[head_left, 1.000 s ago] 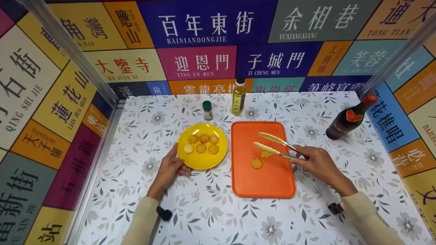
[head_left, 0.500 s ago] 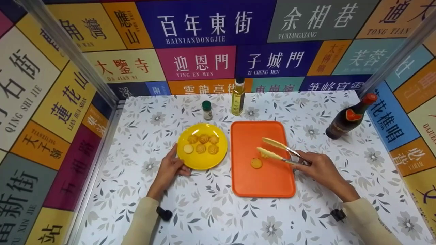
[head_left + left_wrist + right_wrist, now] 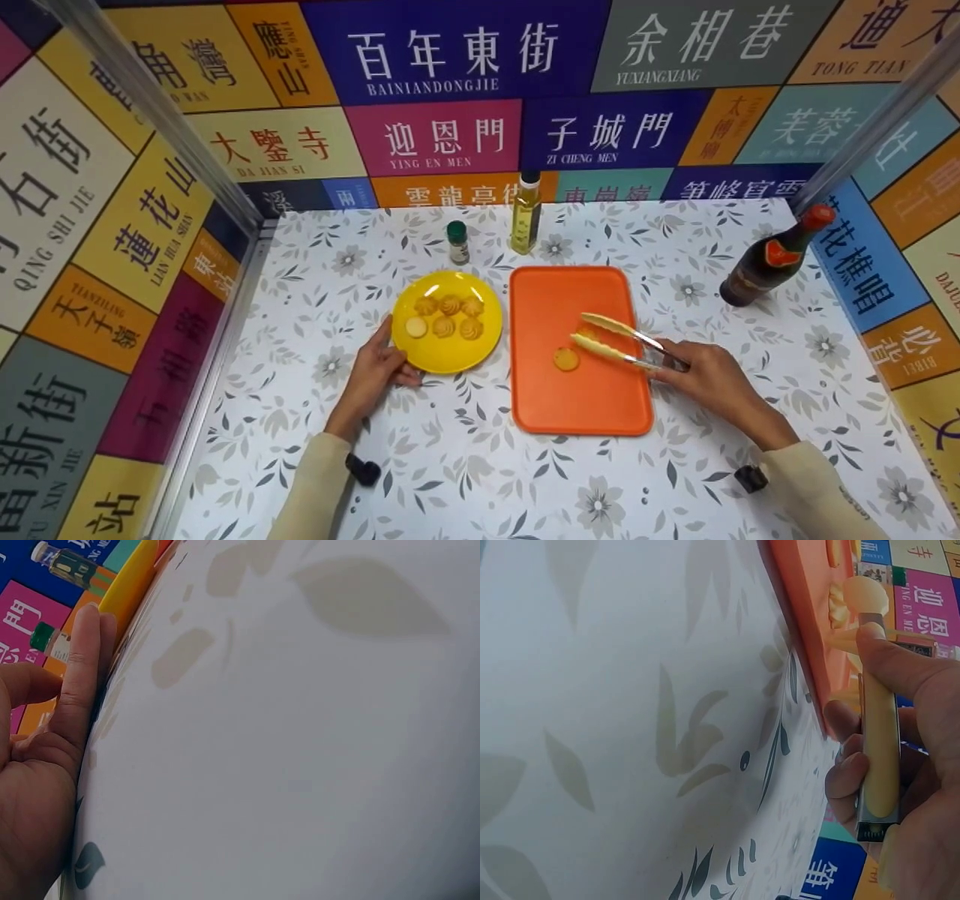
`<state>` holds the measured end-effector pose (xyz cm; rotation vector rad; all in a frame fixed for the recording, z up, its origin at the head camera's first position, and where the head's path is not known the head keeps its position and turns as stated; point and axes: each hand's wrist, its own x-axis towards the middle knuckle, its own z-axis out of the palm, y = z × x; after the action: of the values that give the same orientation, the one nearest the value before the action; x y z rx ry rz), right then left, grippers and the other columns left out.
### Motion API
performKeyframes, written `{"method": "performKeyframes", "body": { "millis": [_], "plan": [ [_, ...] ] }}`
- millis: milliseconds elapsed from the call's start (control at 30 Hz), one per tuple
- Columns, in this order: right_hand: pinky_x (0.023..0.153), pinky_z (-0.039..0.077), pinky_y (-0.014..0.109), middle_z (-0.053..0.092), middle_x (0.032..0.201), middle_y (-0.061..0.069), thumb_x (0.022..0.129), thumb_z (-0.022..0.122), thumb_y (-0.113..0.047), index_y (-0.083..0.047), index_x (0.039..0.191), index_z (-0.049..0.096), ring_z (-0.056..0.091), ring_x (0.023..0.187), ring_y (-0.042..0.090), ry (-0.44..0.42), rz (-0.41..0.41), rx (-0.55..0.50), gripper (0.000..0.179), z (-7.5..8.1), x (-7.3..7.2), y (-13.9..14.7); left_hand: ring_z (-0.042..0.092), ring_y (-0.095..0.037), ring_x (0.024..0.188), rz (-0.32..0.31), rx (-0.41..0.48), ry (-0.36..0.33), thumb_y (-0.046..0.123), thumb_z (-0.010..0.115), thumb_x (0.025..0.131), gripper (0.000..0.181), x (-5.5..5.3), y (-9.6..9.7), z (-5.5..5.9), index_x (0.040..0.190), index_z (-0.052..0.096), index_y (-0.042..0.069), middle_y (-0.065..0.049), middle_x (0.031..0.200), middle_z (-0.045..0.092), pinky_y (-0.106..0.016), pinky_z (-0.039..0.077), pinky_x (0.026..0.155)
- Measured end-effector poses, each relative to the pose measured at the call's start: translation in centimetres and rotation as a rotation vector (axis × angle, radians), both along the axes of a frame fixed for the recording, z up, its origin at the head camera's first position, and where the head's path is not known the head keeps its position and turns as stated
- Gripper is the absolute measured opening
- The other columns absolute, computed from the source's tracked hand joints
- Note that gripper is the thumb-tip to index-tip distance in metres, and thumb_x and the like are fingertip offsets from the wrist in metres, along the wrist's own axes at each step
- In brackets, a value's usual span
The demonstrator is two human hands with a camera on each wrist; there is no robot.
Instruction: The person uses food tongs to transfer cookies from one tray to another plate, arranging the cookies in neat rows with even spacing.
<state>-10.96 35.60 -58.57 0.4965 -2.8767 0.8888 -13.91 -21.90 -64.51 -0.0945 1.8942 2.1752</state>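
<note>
The left hand (image 3: pixel 377 360) holds the near-left rim of a yellow plate (image 3: pixel 446 358), which carries several swirled cookies (image 3: pixel 444 328) and a paler smooth-topped one (image 3: pixel 416 327). At the orange tray's right edge, the right hand (image 3: pixel 709 375) grips metal tongs (image 3: pixel 604 349) with cream-coloured tips. The tongs' arms stand apart over the orange tray (image 3: pixel 577 409), one on each side of a partly hidden cookie (image 3: pixel 589 330). A round cookie (image 3: pixel 566 359) lies just left of the tips. In the right wrist view, thumb and fingers wrap the tongs' cream grip (image 3: pixel 881 757).
Behind the plate stands a small green-capped jar (image 3: pixel 458 244), with an oil bottle (image 3: pixel 526 217) to its right. A dark red-capped bottle (image 3: pixel 772 259) leans in view at the right rear. Colourful sign panels (image 3: pixel 435 139) wall in the floral-covered table (image 3: pixel 465 465).
The right hand has moved the tongs slightly nearer and to the right, lowering their tips around the rear cookie on the tray. The left hand and plate have stayed put.
</note>
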Motion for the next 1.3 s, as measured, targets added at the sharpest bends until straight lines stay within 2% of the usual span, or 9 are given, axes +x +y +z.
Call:
{"method": "performKeyframes", "body": {
  "millis": [200, 433, 667, 967, 1100, 1300],
  "plan": [
    [0.062, 0.044, 0.028, 0.058, 0.074, -0.013, 0.085, 0.098, -0.028, -0.003, 0.128, 0.083, 0.051, 0.068, 0.01, -0.019, 0.005, 0.013, 0.052, 0.0, 0.0, 0.2, 0.078, -0.033, 0.071, 0.0, -0.006, 0.006, -0.002, 0.055, 0.11, 0.08, 0.0, 0.0, -0.1, 0.178, 0.02, 0.022, -0.032, 0.092, 0.074, -0.048, 0.071, 0.072],
    [0.065, 0.043, 0.031, 0.055, 0.074, -0.012, 0.088, 0.095, -0.028, -0.004, 0.134, 0.08, 0.05, 0.069, 0.013, -0.044, 0.014, 0.068, 0.055, 0.2, 0.0, 0.2, 0.078, -0.033, 0.07, -0.011, 0.002, 0.04, -0.004, 0.054, 0.111, 0.079, 0.1, 0.1, -0.1, 0.178, 0.018, 0.017, -0.032, 0.089, 0.073, -0.046, 0.071, 0.071],
    [0.066, 0.043, 0.031, 0.063, 0.077, -0.009, 0.089, 0.095, -0.033, -0.003, 0.138, 0.077, 0.053, 0.072, 0.015, -0.117, 0.016, 0.084, 0.06, 1.3, -0.2, 0.2, 0.078, -0.033, 0.07, -0.005, 0.003, 0.033, -0.003, 0.054, 0.111, 0.079, 0.2, 0.2, -0.1, 0.178, 0.017, 0.017, -0.031, 0.089, 0.073, -0.046, 0.071, 0.071],
    [0.067, 0.04, 0.031, 0.06, 0.076, -0.008, 0.092, 0.092, -0.036, -0.001, 0.141, 0.074, 0.052, 0.073, 0.017, -0.204, 0.041, 0.14, 0.063, 2.7, -0.7, 0.0, 0.078, -0.034, 0.07, -0.007, -0.024, 0.019, -0.001, 0.055, 0.112, 0.079, 0.1, 0.1, -0.1, 0.178, 0.02, 0.022, -0.032, 0.091, 0.073, -0.049, 0.071, 0.072],
    [0.064, 0.038, 0.03, 0.055, 0.073, -0.008, 0.092, 0.092, -0.035, -0.002, 0.138, 0.077, 0.05, 0.07, 0.015, -0.189, 0.051, 0.142, 0.058, 2.8, -0.8, -0.1, 0.078, -0.035, 0.071, -0.005, -0.03, 0.012, 0.0, 0.055, 0.112, 0.078, 0.0, 0.0, -0.1, 0.178, 0.02, 0.023, -0.033, 0.092, 0.072, -0.049, 0.071, 0.072],
    [0.061, 0.036, 0.028, 0.049, 0.068, -0.012, 0.091, 0.093, -0.032, -0.008, 0.13, 0.082, 0.046, 0.064, 0.01, -0.105, 0.079, 0.135, 0.047, 2.6, -0.7, -0.4, 0.078, -0.033, 0.072, -0.008, -0.019, 0.022, -0.002, 0.054, 0.111, 0.079, -0.1, -0.2, -0.2, 0.178, 0.018, 0.02, -0.033, 0.092, 0.074, -0.047, 0.071, 0.072]
  ]
}}
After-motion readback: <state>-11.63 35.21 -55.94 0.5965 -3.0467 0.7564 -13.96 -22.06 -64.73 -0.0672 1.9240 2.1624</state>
